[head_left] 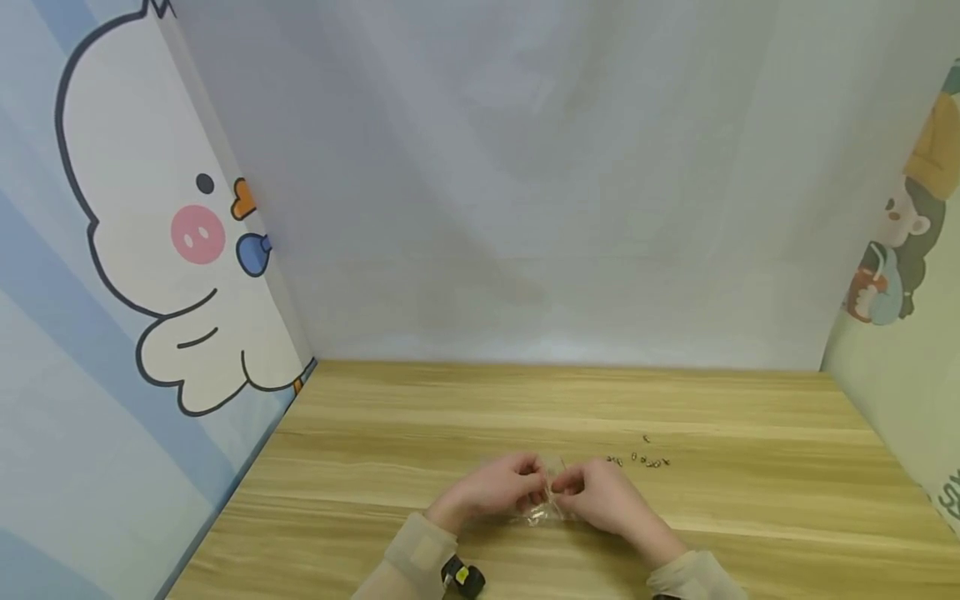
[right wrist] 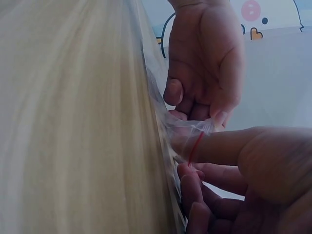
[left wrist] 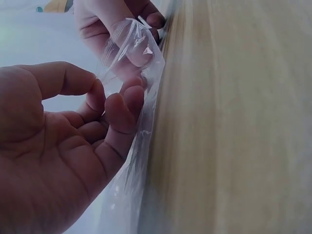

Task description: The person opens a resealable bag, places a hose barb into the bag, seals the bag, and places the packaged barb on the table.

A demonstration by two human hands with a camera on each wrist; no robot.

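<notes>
Closest, black device (head_left: pixel 463 578): just beside the left sleeve (head_left: pixel 422 546), apparently worn there; the right sleeve (head_left: pixel 697 575) reaches in opposite it.
Left hand (head_left: pixel 495 485): pinches an edge of the clear bag (head_left: pixel 537 517) between thumb and forefinger, the other fingers loosely bent.
Right hand (head_left: pixel 606 498): pinches the film beside the red line (right wrist: pixel 196 148), thumb against bent fingers (whether the thumb sits inside the bag or behind its film, I cannot tell).
Bag's place: between the two hands, low over the counter (head_left: pixel 360 475), creased and seemingly thin.
Bag's mouth: the red line looks like a zip seal, so the step in hand is, I judge, working that mouth with the fingertips; parting it or pressing it together, the pictures do not settle.
Fingertip work ahead: the next move probably calls for a steady left pinch while the right fingertips work along the seal, gently enough not to tear the film.
Small metal pieces (head_left: pixel 651 463): scattered on the wood-grain counter, beyond the right hand and somewhat rightward.
Pale backdrop (head_left: pixel 540 208): rises behind the counter, a printed bird (head_left: pixel 142 150) on its left.
</notes>
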